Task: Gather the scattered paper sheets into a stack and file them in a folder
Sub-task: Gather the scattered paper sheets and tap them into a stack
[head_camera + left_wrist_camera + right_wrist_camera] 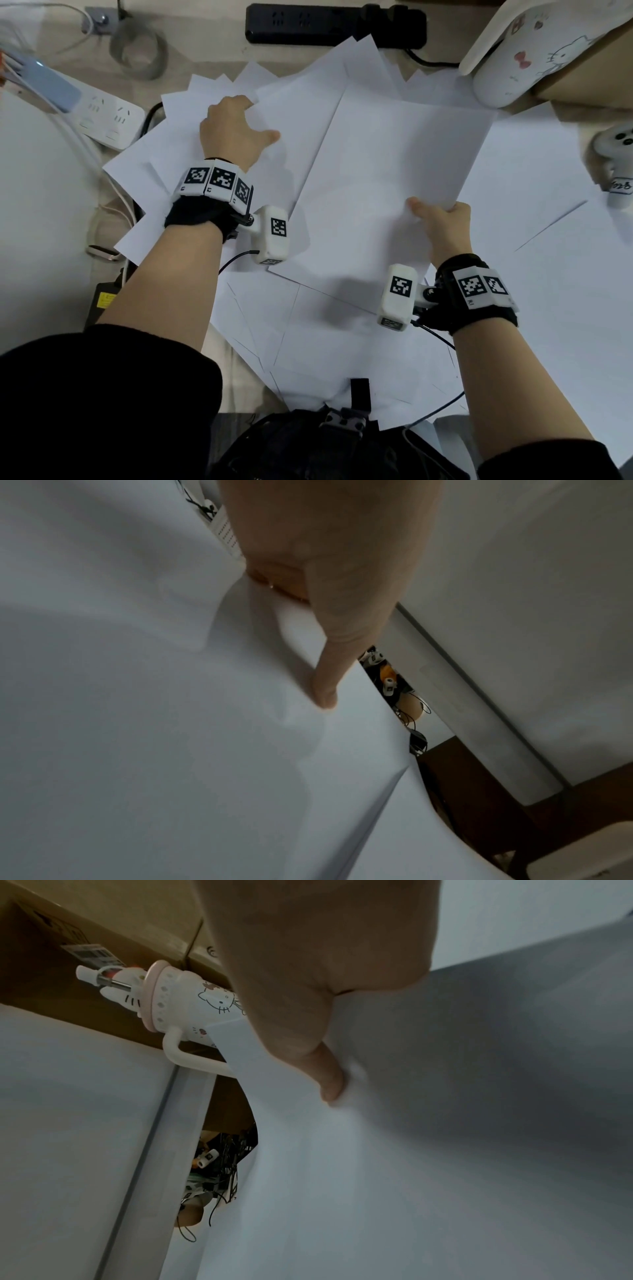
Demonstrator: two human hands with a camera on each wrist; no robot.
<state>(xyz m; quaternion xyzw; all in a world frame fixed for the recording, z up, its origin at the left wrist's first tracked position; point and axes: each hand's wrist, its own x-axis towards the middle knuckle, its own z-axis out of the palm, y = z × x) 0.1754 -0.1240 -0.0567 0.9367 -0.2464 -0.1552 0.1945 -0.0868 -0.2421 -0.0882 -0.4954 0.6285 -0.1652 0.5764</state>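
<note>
Several white paper sheets lie scattered and overlapping across the desk. My left hand grips the left edge of one sheet at the back left, thumb on top and fingers tucked under it. My right hand pinches the right edge of the large top sheet near its lower corner. Its thumb presses on the paper and the fingers are hidden beneath. That top sheet is raised slightly off the pile.
A black power strip lies at the back, a white one at the left. A cartoon-cat cup and a cardboard box stand back right, a white controller at the right edge. A black bag is in front of me.
</note>
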